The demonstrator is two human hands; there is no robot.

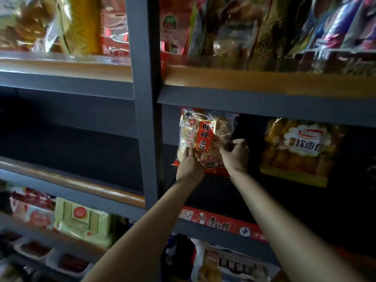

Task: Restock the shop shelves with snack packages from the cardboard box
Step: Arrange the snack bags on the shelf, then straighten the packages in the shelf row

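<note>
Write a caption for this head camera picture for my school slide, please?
Both hands, left hand and right hand, stand a rice cracker packet on a dark shelf beside a bread bag.

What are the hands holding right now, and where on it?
A rice cracker pack: left hand at its lower left edge, right hand pinching its right edge.

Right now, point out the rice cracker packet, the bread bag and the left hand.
rice cracker packet (204, 137): head view, on its red label.
bread bag (301, 147): head view, on its white logo panel.
left hand (190, 165): head view, on the back of the hand.
</note>
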